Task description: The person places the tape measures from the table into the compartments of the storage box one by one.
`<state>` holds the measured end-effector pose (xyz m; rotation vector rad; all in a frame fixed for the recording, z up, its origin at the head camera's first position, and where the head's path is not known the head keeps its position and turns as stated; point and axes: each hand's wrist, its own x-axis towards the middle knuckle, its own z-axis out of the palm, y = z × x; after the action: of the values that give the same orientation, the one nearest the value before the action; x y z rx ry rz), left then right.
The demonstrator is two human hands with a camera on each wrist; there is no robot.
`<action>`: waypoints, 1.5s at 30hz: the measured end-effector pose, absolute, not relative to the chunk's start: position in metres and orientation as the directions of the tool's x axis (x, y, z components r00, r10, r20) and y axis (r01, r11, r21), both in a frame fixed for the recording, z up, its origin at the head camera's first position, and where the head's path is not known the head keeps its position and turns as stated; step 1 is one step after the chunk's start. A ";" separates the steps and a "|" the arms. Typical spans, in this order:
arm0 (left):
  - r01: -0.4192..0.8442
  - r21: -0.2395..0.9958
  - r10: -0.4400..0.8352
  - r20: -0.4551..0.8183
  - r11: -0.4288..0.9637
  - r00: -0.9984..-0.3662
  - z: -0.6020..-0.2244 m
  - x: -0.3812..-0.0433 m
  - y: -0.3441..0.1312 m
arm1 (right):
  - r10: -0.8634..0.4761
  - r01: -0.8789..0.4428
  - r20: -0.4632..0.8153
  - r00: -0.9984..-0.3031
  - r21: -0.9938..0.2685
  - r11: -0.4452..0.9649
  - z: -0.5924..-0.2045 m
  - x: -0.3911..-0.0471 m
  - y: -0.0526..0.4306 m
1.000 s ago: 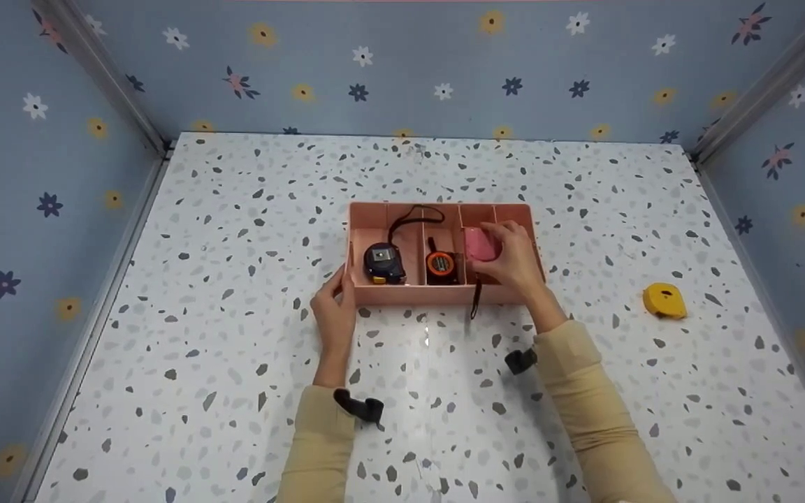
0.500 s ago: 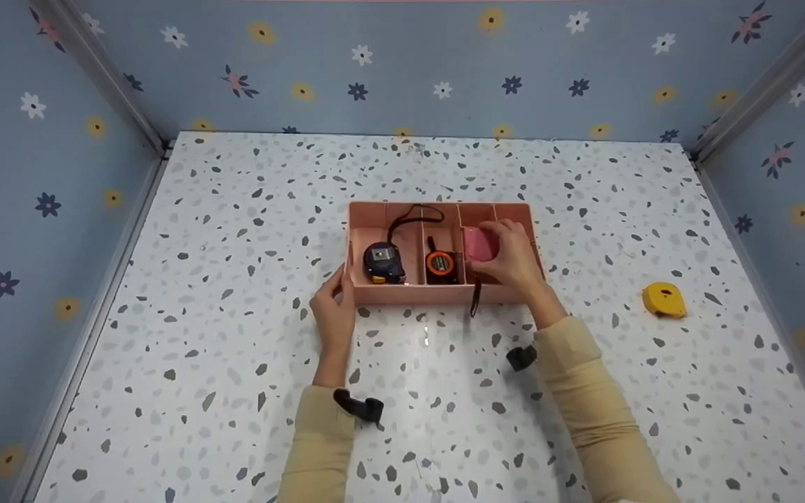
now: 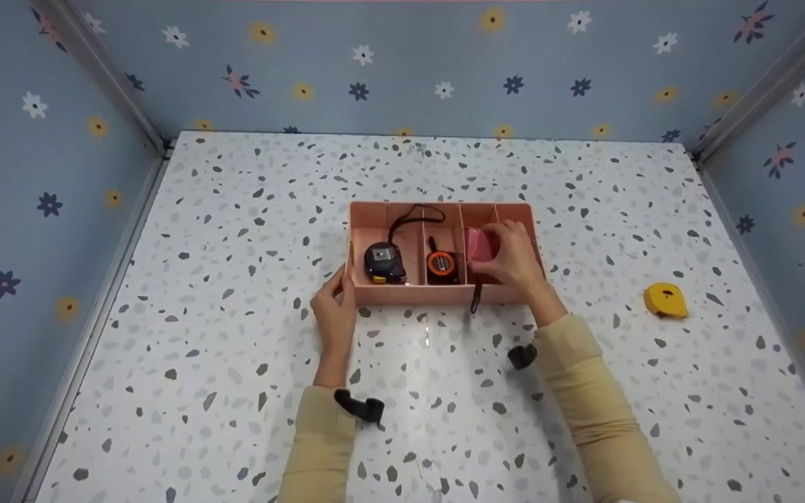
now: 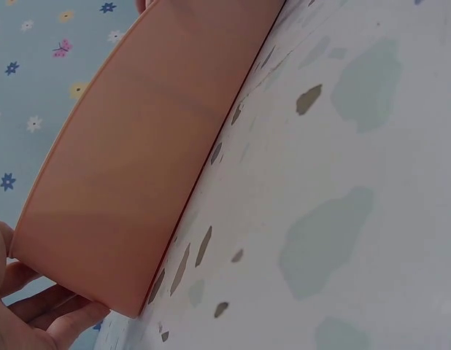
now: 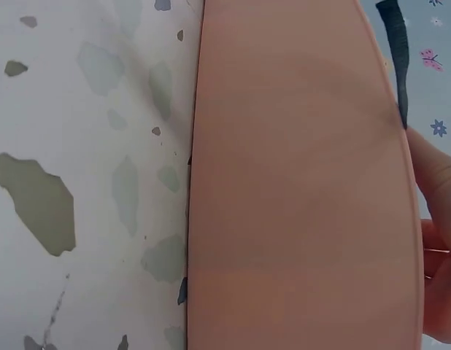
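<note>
A salmon-pink divided box [image 3: 388, 296] lies across the middle of the table. My left hand [image 3: 336, 314] holds its left end; in the left wrist view the fingers [image 4: 79, 321] press the end wall. In the right-hand part of the box, my right hand [image 3: 516, 262] pinches a pink tape measure [image 3: 478, 244] between thumb and fingers. Its black strap [image 3: 476, 297] hangs over the front wall. A dark blue tape measure [image 3: 383, 262] with a looped cord sits in the left compartment. The middle compartment holds an orange-and-black tape measure [image 3: 441, 264]. The right wrist view mostly shows the box's front wall, hiding the pink tape measure.
A yellow tape measure [image 3: 665, 300] lies on the speckled white table [image 3: 235, 391] to the right of the box. Flower-patterned blue walls [image 3: 402, 63] enclose the table at the back and both sides. Black bands [image 3: 359, 406] are at the wrists.
The pink tape measure has turned slightly in my right hand, and its strap end has risen a little along the front wall. The left hand and box have not visibly moved.
</note>
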<state>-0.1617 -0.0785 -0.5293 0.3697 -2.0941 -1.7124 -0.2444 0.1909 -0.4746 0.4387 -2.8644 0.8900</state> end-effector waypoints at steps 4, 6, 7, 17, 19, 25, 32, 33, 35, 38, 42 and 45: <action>0.045 0.977 -0.451 0.137 0.210 -0.882 -0.529 -0.162 -0.078 | -0.246 -0.318 0.206 -0.947 -0.510 0.799 -0.476 -0.246 0.191; 0.044 0.976 -0.450 0.138 0.213 -0.882 -0.529 -0.163 -0.077 | -0.251 -0.327 0.217 -0.944 -0.497 0.804 -0.477 -0.246 0.191; 0.045 0.975 -0.451 0.142 0.219 -0.881 -0.529 -0.163 -0.077 | -0.250 -0.328 0.219 -0.943 -0.493 0.806 -0.477 -0.246 0.191; 0.055 0.975 -0.440 0.147 0.215 -0.886 -0.529 -0.162 -0.077 | -0.287 -0.365 0.233 -0.929 -0.460 0.809 -0.483 -0.252 0.194; 0.056 0.976 -0.437 0.146 0.212 -0.887 -0.528 -0.162 -0.077 | -0.296 -0.370 0.229 -0.927 -0.449 0.813 -0.484 -0.254 0.194; 0.052 0.976 -0.445 0.144 0.213 -0.884 -0.528 -0.162 -0.077 | -0.311 -0.372 0.209 -0.927 -0.431 0.822 -0.486 -0.258 0.195; 0.051 0.974 -0.451 0.149 0.223 -0.880 -0.527 -0.162 -0.078 | -0.317 -0.375 0.204 -0.926 -0.405 0.834 -0.487 -0.261 0.194; 0.053 0.973 -0.451 0.152 0.224 -0.879 -0.527 -0.162 -0.078 | -0.317 -0.373 0.201 -0.927 -0.399 0.838 -0.487 -0.261 0.194; 0.053 0.972 -0.451 0.153 0.227 -0.879 -0.528 -0.162 -0.078 | -0.314 -0.366 0.193 -0.930 -0.385 0.847 -0.487 -0.261 0.193; 0.051 0.973 -0.451 0.151 0.226 -0.879 -0.528 -0.162 -0.078 | -0.308 -0.350 0.171 -0.936 -0.360 0.865 -0.487 -0.260 0.192; 0.052 0.974 -0.459 0.151 0.221 -0.876 -0.529 -0.162 -0.078 | -0.309 -0.342 0.150 -0.939 -0.319 0.884 -0.487 -0.260 0.190; 0.062 0.973 -0.463 0.162 0.223 -0.871 -0.529 -0.161 -0.078 | -0.317 -0.349 0.151 -0.936 -0.279 0.895 -0.488 -0.260 0.189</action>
<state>-0.1615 -0.0783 -0.5294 0.3699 -2.0838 -1.6875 -0.2599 0.1895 -0.4880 0.5214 -2.9583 0.4638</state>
